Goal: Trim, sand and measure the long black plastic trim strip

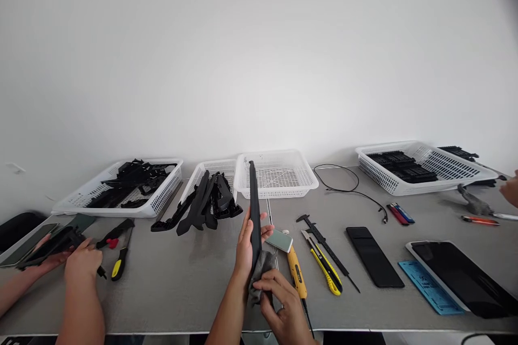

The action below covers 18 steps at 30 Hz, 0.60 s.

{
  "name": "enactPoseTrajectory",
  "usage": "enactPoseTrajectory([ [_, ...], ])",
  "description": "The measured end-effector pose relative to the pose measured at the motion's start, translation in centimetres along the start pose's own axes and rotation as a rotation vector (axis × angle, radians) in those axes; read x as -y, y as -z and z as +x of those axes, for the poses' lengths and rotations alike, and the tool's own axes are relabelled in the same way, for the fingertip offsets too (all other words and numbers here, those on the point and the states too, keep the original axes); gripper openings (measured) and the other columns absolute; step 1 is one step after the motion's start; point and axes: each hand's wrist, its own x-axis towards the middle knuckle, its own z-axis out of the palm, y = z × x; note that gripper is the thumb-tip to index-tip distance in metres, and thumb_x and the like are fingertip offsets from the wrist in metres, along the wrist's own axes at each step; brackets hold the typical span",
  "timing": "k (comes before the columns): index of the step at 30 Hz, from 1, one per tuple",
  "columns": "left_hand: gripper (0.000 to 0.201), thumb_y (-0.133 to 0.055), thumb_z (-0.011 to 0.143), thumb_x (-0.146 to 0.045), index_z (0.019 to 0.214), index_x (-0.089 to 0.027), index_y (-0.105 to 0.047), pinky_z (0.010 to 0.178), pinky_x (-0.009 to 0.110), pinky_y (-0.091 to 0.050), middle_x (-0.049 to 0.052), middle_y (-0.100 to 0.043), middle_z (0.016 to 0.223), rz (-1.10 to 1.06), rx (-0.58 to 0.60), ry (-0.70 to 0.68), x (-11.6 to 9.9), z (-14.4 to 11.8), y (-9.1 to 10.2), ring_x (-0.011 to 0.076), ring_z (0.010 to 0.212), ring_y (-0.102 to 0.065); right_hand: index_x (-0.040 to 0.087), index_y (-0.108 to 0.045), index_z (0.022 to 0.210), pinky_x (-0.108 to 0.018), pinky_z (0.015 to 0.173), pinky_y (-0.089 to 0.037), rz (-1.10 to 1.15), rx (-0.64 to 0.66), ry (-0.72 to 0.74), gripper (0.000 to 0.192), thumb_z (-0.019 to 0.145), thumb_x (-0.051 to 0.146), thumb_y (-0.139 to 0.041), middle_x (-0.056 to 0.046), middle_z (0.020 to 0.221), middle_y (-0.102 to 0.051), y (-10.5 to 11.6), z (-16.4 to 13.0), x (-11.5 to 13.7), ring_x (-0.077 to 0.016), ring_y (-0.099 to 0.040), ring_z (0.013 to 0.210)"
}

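My left hand (247,245) grips a long black plastic strip (254,199) and holds it upright, its top end reaching in front of the middle white basket (301,180). My right hand (279,304) pinches a grey cloth (261,269) against the strip's lower end. Both hands hover over the grey table (182,280) near its front edge.
Yellow utility knives (297,275) (326,267), a caliper (324,242), a black phone (374,256), a tablet (465,277) and lighters (400,213) lie to the right. White baskets of black parts (121,188) (408,167) stand along the wall. Another person's hands (81,261) work at the left; a further hand (510,188) shows at far right.
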Motion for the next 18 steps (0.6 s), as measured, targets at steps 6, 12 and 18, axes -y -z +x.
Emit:
enactPoseTrajectory([
  [6, 0.08, -0.067, 0.095, -0.078, 0.155, -0.026, -0.068, 0.12, 0.047, -0.054, 0.015, -0.07, 0.154, 0.082, 0.076, 0.063, 0.3, -3.2, -0.4, 0.0377, 0.14, -0.069, 0.026, -0.084, 0.108, -0.033, 0.082, -0.062, 0.002, -0.157, -0.062, 0.027, 0.101, 0.016, -0.06, -0.008, 0.101, -0.076, 1.2, 4.3, -0.2, -0.0234, -0.075, 0.094],
  [12, 0.075, -0.087, 0.088, -0.059, 0.155, -0.031, -0.069, 0.133, 0.055, -0.04, 0.01, -0.053, 0.172, 0.306, 0.171, 0.064, 0.3, -4.1, 0.7, 0.0425, 0.166, -0.036, 0.025, -0.084, 0.108, -0.029, 0.071, -0.058, 0.007, -0.231, -0.058, 0.028, 0.099, 0.016, -0.058, -0.008, 0.103, -0.075, 3.0, 8.3, 0.0, -0.0211, -0.073, 0.087],
  [18, 0.071, -0.083, 0.092, -0.035, 0.16, -0.041, -0.062, 0.087, 0.05, -0.072, 0.008, -0.052, 0.172, 0.297, 0.278, 0.166, -1.9, -4.8, 1.3, 0.0501, 0.157, -0.047, 0.024, -0.083, 0.104, -0.032, 0.075, -0.057, 0.012, -0.311, 0.025, 0.024, 0.099, 0.021, -0.06, -0.007, 0.1, -0.075, 4.8, 13.4, 0.2, -0.0206, -0.072, 0.087],
])
